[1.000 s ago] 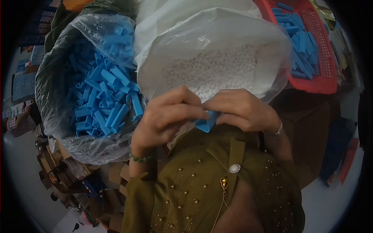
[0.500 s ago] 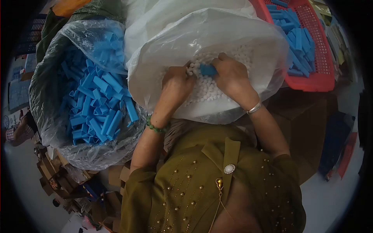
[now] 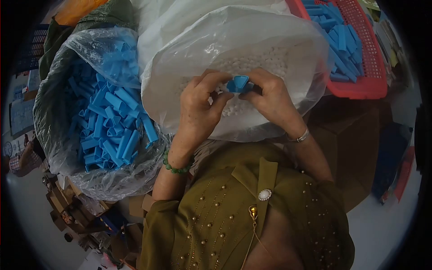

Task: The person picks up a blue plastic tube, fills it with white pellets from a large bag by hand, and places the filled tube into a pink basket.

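Over the mouth of a clear plastic bag (image 3: 168, 72) I hold a small blue triangular tube (image 3: 241, 82), its open end facing up toward me. My right hand (image 3: 271, 92) grips it from the right between thumb and fingers. From the other side, the thumb and forefinger of my left hand (image 3: 200, 101) pinch at its left edge, where a blue part sticks out. Below both hands, many small white pellets (image 3: 270, 60) fill the bag. Fingers partly hide the tube's lower end.
A large plastic-lined sack holding many blue triangular tubes (image 3: 119, 99) stands at left. At upper right is a red basket (image 3: 375, 67) with more tubes. Cardboard boxes (image 3: 339, 144) stand at right and lower left. Another person's arm (image 3: 27, 159) shows at the far left.
Both hands have risen out of the white pellets toward me. The blue tube has been turned so its open end shows, and my left hand has come against it.
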### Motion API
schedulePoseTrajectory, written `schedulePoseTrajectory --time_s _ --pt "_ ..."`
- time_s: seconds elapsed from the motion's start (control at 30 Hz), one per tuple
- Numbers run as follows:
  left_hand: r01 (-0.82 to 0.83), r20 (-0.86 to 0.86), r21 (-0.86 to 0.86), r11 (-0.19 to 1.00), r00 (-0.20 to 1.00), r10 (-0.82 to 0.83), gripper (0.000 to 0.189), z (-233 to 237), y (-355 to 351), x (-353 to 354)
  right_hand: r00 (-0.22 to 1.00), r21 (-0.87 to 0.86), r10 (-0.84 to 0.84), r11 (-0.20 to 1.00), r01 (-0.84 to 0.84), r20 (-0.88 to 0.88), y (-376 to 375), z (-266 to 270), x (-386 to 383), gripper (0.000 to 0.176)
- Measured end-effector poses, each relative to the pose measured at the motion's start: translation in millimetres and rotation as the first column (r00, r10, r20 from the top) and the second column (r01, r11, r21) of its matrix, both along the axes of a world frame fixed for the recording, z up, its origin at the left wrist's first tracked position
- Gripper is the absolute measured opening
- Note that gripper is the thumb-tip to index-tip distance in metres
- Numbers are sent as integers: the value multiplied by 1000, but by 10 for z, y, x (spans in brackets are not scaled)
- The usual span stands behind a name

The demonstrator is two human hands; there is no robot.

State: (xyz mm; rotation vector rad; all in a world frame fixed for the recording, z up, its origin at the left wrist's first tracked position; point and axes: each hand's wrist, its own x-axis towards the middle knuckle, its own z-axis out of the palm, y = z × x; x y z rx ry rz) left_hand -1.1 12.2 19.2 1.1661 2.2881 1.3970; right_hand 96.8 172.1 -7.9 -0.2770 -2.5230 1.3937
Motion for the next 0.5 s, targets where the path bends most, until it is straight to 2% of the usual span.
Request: schedulePoseTrajectory --time_s 0.07,0.1,0.17,0.3,0.37,0.5 --pt "-22 -21 64 998 999 24 27 -9 -19 -8 997 -114 -8 993 16 73 -4 62 12 28" --pt "-21 -25 64 998 999 22 27 -39 -36 -11 998 -114 -9 993 17 70 -6 47 16 28" --pt "-53 282 229 972 959 -14 28 -112 -67 -13 999 -278 0 961 9 33 -8 0 29 27" --pt "-11 170 235 972 985 -30 30 -55 -53 3 1000 -243 -1 970 -1 -5 -42 35 49 24" --pt "-6 37 172 985 999 0 32 20 1 49 999 -198 32 980 -24 37 -42 41 64 22" --pt "-8 84 175 985 996 -7 36 27 -40 29 996 -281 26 960 0 87 -23 68 102 22"
